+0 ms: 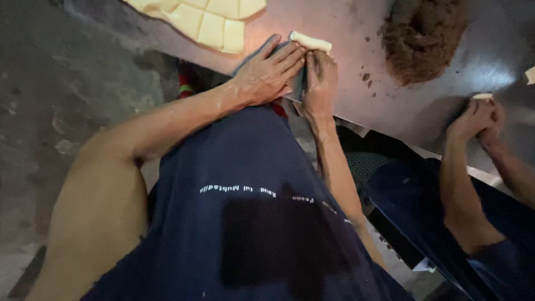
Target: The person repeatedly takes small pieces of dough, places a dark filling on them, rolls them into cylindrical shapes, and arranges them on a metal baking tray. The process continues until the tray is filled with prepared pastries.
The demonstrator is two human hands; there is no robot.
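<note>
The left hand [267,72] lies flat with fingers together, their tips pressed on the near end of a pale dough roll [310,41]. The right hand [319,83] sits just beside it, fingers curled and closed against the same roll — which rests on the metal worktop [345,22] right at the fingertips. Beyond the left hand lie cut pale dough squares [209,22]; out past the right hand, a brown crumbly heap [423,36]. Farther right, a co-worker's hands [479,120] press together on another pale piece [482,96].
</note>
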